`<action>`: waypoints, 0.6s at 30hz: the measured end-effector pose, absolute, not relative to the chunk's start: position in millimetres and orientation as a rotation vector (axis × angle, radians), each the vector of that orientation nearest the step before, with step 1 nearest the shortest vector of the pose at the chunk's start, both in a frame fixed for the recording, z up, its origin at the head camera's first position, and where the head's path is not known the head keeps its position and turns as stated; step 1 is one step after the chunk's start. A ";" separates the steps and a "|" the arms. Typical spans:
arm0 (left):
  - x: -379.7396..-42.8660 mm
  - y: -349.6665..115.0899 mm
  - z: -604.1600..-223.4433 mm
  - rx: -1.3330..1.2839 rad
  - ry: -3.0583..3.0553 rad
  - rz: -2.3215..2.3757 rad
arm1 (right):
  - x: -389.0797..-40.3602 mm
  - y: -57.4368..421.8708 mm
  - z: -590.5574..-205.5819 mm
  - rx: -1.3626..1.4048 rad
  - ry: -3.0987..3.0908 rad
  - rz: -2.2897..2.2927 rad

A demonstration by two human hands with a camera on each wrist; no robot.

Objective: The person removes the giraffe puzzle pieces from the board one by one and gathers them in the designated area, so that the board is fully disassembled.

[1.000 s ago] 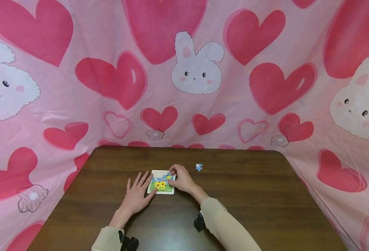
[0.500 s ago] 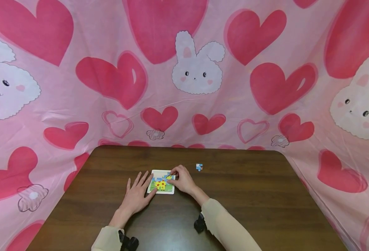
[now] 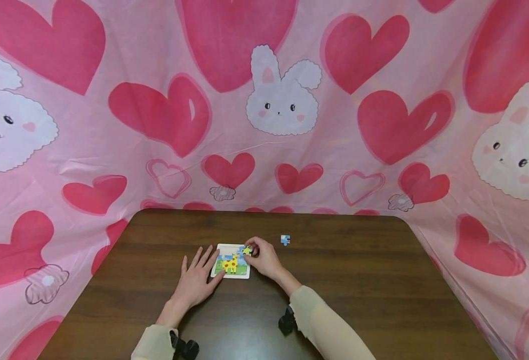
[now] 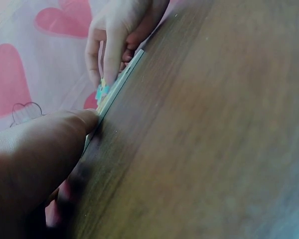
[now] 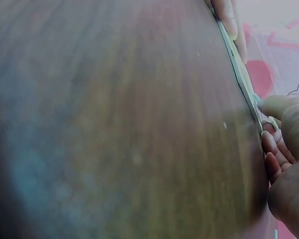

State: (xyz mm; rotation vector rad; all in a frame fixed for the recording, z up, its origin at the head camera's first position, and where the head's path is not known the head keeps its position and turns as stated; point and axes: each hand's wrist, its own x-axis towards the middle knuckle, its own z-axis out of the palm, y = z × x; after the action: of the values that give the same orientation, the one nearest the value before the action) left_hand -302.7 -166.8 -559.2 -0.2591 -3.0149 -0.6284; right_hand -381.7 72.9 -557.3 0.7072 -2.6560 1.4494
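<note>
One piece in half-closed right hand

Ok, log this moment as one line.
left hand: touching puzzle board; right hand: pinching yellow-and-blue piece; loose piece: on table, right of board

left hand: back upward, fingers spread | right hand: thumb and fingers curled, pinching

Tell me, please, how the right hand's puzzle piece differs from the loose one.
The held piece is pinched over the board; the loose piece lies untouched on the table. The held piece shows bold yellow; the loose piece, mainly blue and white. Both contain blue.
</note>
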 end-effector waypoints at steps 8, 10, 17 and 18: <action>-303.2 -166.9 -559.1 -0.255 -3.023 -0.623 | -382.4 72.9 -558.4 0.677 -2.648 1.499; -303.2 -166.8 -559.0 -0.254 -3.025 -0.622 | -382.9 73.8 -558.1 0.673 -2.638 1.521; -303.0 -166.8 -558.9 -0.245 -3.026 -0.638 | -385.6 81.4 -550.8 0.654 -2.577 1.643; -302.9 -166.9 -559.1 -0.244 -3.026 -0.637 | -386.0 83.1 -549.7 0.651 -2.568 1.663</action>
State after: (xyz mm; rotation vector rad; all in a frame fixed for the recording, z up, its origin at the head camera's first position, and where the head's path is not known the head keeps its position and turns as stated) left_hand -302.9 -166.9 -559.1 -0.2444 -3.0260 -0.6372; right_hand -386.0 83.1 -549.7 0.6507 -2.5682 1.6633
